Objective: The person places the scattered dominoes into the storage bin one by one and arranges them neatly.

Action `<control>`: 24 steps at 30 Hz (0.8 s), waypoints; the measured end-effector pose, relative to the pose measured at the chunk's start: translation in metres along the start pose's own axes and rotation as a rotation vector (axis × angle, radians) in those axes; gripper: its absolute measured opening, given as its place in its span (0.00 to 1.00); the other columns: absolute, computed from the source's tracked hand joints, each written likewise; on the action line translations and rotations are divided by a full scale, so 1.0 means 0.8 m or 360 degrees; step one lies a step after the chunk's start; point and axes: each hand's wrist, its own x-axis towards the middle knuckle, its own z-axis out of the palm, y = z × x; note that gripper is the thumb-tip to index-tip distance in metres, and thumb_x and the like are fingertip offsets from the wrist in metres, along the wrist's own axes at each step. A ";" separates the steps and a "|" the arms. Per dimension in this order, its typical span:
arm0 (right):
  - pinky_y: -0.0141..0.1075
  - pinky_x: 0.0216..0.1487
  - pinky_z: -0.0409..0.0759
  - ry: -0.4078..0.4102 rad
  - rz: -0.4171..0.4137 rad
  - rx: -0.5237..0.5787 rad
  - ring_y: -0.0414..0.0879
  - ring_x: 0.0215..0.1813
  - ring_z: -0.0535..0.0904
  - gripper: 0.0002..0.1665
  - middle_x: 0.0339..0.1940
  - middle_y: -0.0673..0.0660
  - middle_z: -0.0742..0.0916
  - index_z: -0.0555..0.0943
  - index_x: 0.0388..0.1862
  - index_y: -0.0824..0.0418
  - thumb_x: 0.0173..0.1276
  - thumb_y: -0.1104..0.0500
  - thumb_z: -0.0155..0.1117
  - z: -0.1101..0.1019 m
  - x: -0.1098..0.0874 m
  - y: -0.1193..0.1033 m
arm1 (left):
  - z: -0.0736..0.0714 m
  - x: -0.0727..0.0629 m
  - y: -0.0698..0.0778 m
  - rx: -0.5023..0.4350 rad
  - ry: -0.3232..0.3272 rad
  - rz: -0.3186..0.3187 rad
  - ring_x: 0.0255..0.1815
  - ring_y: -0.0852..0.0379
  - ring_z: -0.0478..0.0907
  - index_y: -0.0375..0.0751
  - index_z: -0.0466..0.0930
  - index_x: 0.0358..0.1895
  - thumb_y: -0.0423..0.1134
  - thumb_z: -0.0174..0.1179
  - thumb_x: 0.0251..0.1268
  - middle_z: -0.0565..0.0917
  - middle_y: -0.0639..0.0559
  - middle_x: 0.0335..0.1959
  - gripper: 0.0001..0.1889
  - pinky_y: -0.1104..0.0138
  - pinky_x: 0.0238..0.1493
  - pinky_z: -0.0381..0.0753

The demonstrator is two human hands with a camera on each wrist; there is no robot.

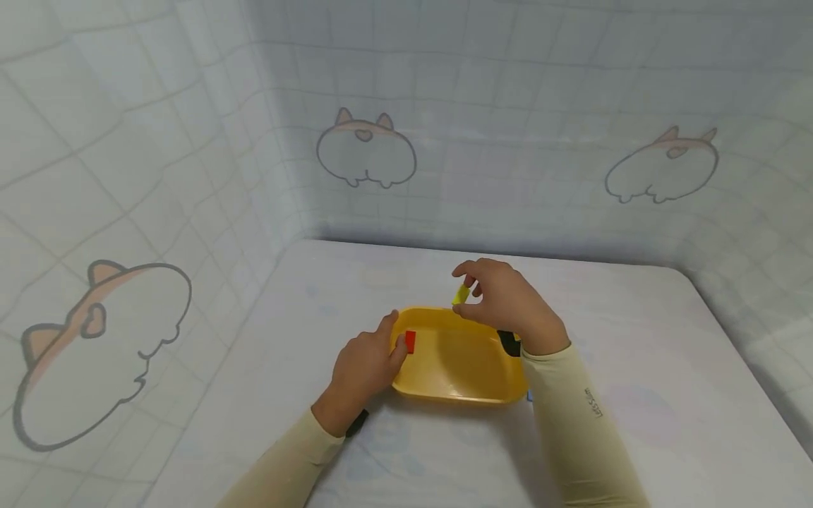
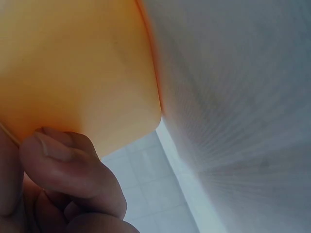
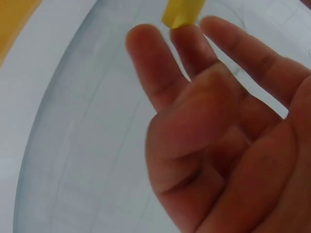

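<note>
A shallow yellow tray (image 1: 460,402) is gripped at its left rim by my left hand (image 1: 365,363), thumb over the inside. In the left wrist view, curled fingers (image 2: 73,170) lie against the tray's outer side (image 2: 107,73). A small red block (image 1: 411,341) shows inside the tray, right at the left thumb tip. Above the far rim, my right hand (image 1: 508,300) pinches a small yellow block (image 1: 461,294) between thumb and fingers. The right wrist view catches only one end of this yellow block (image 3: 182,12), at the fingertips.
A blue piece (image 1: 530,396) lies just right of the tray, partly hidden by the right forearm. The white cloth surface (image 1: 635,339) runs back to an upright sheet (image 1: 502,148) with a grid and animal drawings. A similar sheet (image 1: 127,183) rises on the left.
</note>
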 end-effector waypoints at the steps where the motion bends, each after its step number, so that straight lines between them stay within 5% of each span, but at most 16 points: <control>1: 0.43 0.45 0.83 0.0000 -0.0015 0.0017 0.52 0.46 0.86 0.31 0.46 0.50 0.85 0.82 0.64 0.53 0.62 0.51 0.80 0.004 0.004 -0.002 | 0.001 0.000 0.000 -0.0003 -0.0002 -0.0003 0.12 0.54 0.66 0.42 0.72 0.75 0.53 0.53 0.80 0.68 0.54 0.12 0.29 0.61 0.15 0.68; 19: 0.34 0.36 0.81 0.0061 -0.0210 0.0102 0.39 0.34 0.79 0.29 0.45 0.45 0.86 0.84 0.61 0.50 0.62 0.50 0.82 0.072 0.039 -0.002 | 0.007 -0.003 0.002 -0.0077 0.0046 0.0056 0.10 0.56 0.62 0.37 0.73 0.73 0.50 0.55 0.80 0.67 0.55 0.12 0.28 0.64 0.14 0.66; 24: 0.35 0.35 0.81 -0.0013 -0.0282 0.0121 0.39 0.31 0.79 0.27 0.44 0.44 0.86 0.85 0.59 0.49 0.61 0.51 0.82 0.080 0.049 -0.003 | 0.004 0.000 -0.002 -0.0037 0.0104 0.0101 0.09 0.57 0.62 0.37 0.73 0.72 0.50 0.55 0.80 0.66 0.56 0.12 0.27 0.66 0.13 0.65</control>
